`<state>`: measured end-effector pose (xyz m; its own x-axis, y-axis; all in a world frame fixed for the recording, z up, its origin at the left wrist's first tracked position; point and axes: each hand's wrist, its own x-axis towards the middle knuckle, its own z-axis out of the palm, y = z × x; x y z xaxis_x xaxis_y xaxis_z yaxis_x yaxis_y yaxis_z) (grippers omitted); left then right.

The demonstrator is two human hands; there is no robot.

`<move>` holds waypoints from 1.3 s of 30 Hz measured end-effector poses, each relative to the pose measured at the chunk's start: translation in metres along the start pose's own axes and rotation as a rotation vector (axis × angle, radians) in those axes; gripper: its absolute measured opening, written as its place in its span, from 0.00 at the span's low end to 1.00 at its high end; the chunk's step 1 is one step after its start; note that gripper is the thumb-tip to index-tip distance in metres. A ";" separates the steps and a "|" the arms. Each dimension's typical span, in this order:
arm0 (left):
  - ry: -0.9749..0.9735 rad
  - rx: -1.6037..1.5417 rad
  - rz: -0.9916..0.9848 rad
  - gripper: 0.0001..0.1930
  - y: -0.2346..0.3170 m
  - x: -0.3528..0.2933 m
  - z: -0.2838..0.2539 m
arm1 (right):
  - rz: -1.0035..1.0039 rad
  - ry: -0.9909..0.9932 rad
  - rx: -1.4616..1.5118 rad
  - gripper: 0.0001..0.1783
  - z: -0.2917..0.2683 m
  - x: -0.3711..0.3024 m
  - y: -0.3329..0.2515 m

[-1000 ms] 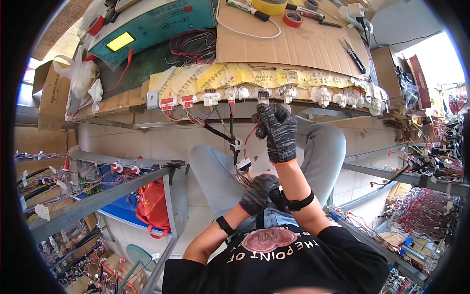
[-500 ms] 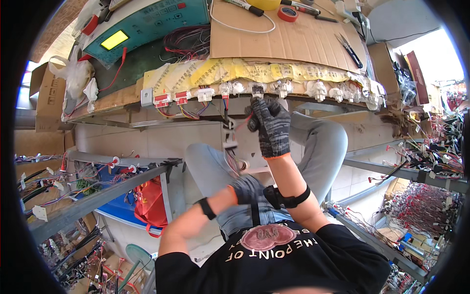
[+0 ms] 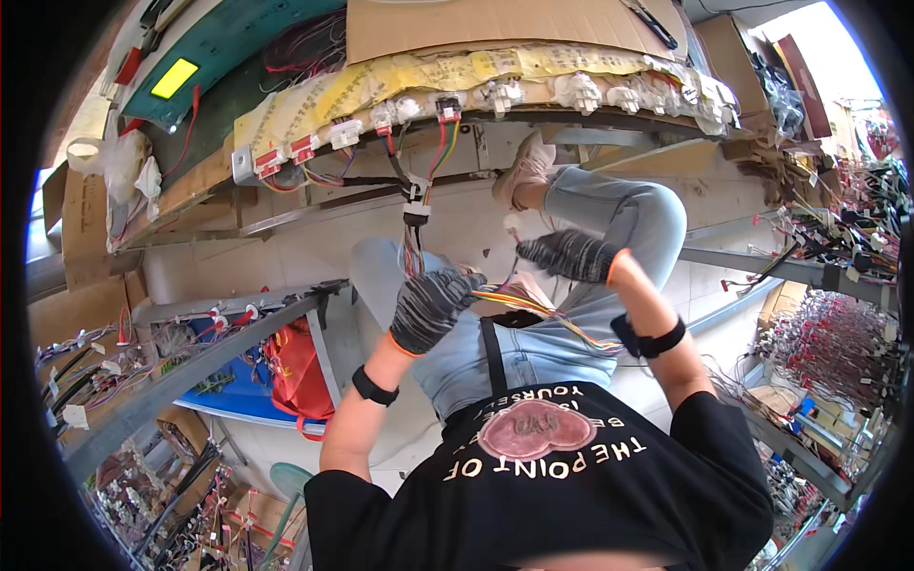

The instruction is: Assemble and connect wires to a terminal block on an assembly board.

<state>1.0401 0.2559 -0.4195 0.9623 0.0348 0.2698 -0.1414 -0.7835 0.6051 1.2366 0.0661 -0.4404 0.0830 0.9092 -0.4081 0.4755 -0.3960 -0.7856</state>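
Note:
In dark striped gloves with orange cuffs, both my hands are above my lap. My left hand (image 3: 433,309) is closed around a wire harness (image 3: 519,302), whose multicoloured strands spread to the right over my thighs. From that hand the bundle rises to a black and white connector (image 3: 416,211) hanging below the bench edge. Its upper wires reach plug sockets on the edge, including a dark socket (image 3: 447,107) with red, yellow and green wires. My right hand (image 3: 569,255) pinches a thin wire lead, with a small white connector (image 3: 512,222) just beyond the fingertips.
The bench edge carries a row of white connectors (image 3: 579,93) under yellow tape. A teal tester (image 3: 209,62) with a lit screen stands at left, beside a cardboard sheet (image 3: 495,27). Metal racks (image 3: 209,371) hung with wires flank me, and a red bag (image 3: 303,371) lies at left.
My right hand has left the socket at the bench edge and moved down and right. The left hand has risen from my lap and gripped the harness. The whole view has shifted.

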 end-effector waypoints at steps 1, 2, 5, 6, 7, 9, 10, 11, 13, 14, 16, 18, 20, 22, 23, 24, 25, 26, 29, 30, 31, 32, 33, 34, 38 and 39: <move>-0.080 0.071 -0.020 0.12 0.002 -0.004 0.002 | 0.248 0.060 0.854 0.18 0.011 -0.002 -0.029; -0.079 0.075 -0.015 0.12 0.006 -0.003 0.004 | 0.356 0.089 1.302 0.18 0.021 0.005 -0.027; -0.136 0.106 0.020 0.18 0.015 -0.003 0.016 | -0.007 0.178 1.543 0.18 0.027 0.027 -0.024; -0.134 0.112 0.025 0.18 0.017 0.000 0.017 | -0.039 0.371 1.457 0.17 0.020 0.033 -0.029; -0.139 0.084 0.061 0.21 0.019 0.003 0.018 | -0.070 0.560 1.362 0.17 0.013 0.037 -0.035; -0.126 0.004 0.117 0.25 0.022 0.012 0.018 | -0.116 0.600 1.395 0.16 0.002 0.043 -0.055; -0.121 0.007 0.122 0.25 0.025 0.016 0.018 | -0.148 0.640 1.430 0.15 -0.003 0.044 -0.065; -0.146 0.061 0.102 0.25 0.029 0.021 0.017 | -0.181 0.647 1.476 0.15 -0.008 0.047 -0.072; -0.224 0.115 -0.020 0.23 0.029 0.026 0.021 | -0.163 0.703 1.373 0.16 -0.015 0.053 -0.082; -0.217 0.120 -0.022 0.23 0.028 0.030 0.023 | -0.138 0.763 1.273 0.16 -0.019 0.055 -0.088; -0.197 0.150 -0.078 0.21 0.027 0.040 0.025 | -0.196 0.761 1.377 0.13 -0.023 0.060 -0.097; -0.169 0.144 -0.090 0.21 0.025 0.045 0.033 | -0.355 0.632 1.467 0.10 -0.027 0.068 -0.093; 0.337 0.477 0.094 0.21 0.023 0.049 0.040 | -0.339 0.671 1.376 0.08 -0.032 0.071 -0.094; 0.455 0.533 0.134 0.21 0.013 0.045 0.058 | -0.392 0.604 1.495 0.06 -0.030 0.077 -0.083; 0.451 0.623 0.247 0.19 0.010 0.041 0.063 | -0.391 0.611 1.495 0.06 -0.030 0.077 -0.077; 0.446 0.718 0.358 0.17 0.012 0.039 0.063 | -0.380 0.700 1.232 0.06 -0.031 0.077 -0.075; 0.420 0.615 0.402 0.17 0.016 0.038 0.064 | -0.365 0.779 0.966 0.07 -0.032 0.077 -0.073; 0.419 0.616 0.404 0.17 0.023 0.041 0.071 | -0.366 0.780 0.967 0.07 -0.031 0.075 -0.072; -0.577 0.195 0.332 0.19 0.057 0.055 0.078 | -0.339 0.699 1.272 0.07 -0.038 0.064 -0.107; -0.302 0.056 0.356 0.20 0.067 0.044 0.088 | -0.238 0.699 1.494 0.08 -0.043 0.061 -0.123; -0.305 0.054 0.367 0.20 0.082 0.030 0.112 | -0.132 0.709 1.708 0.09 -0.048 0.057 -0.130; -0.151 -0.640 0.131 0.19 0.095 0.010 0.148 | -0.143 0.712 1.709 0.09 -0.052 0.058 -0.129; -0.001 -1.335 -0.124 0.18 0.098 0.000 0.180 | -0.105 0.772 1.352 0.08 -0.063 0.052 -0.123; 0.014 -1.184 0.074 0.16 0.078 -0.002 0.205 | -0.059 0.783 1.008 0.08 -0.066 0.053 -0.117; -0.471 0.091 0.196 0.08 0.089 0.078 0.127 | 0.004 0.816 0.092 0.10 -0.080 -0.029 -0.122; -0.110 0.186 0.434 0.10 0.075 0.063 0.116 | 0.004 0.820 0.103 0.10 -0.066 -0.048 -0.126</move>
<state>1.1167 0.1271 -0.4437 0.8441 -0.3777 0.3807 -0.5006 -0.8093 0.3071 1.2306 0.0812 -0.2912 0.7165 0.6970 0.0268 0.3947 -0.3734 -0.8395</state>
